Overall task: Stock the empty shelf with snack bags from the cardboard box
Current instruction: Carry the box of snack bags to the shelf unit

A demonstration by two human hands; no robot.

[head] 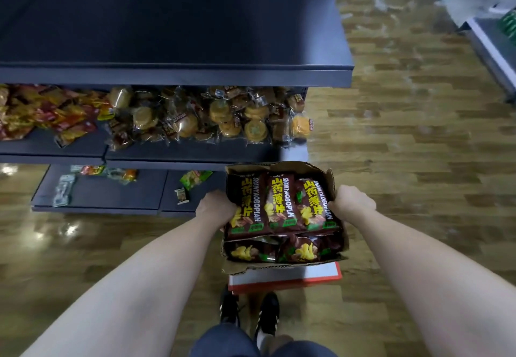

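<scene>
Below the bare top shelf [173, 73], beside the lowest shelf: cardboard box [339, 240], open, packed with dark brown snack bags [280, 203] printed in yellow. Three bags in an upper row, label up; two more below them, nearer the body. Left hand [215, 207] curled over the outer edge of the leftmost bag, at the box's left wall. Right hand [352, 200] curled over the edge of the rightmost bag, at the box's right wall. Under the box: red-edged white board [287, 277]. On the middle shelf [156, 151]: wrapped round cakes [223, 116] and red-yellow packets [50, 111], heaped. On the lowest shelf: few scattered packets. Underfoot: wood-pattern floor [405, 133], black shoes [266, 314].
</scene>
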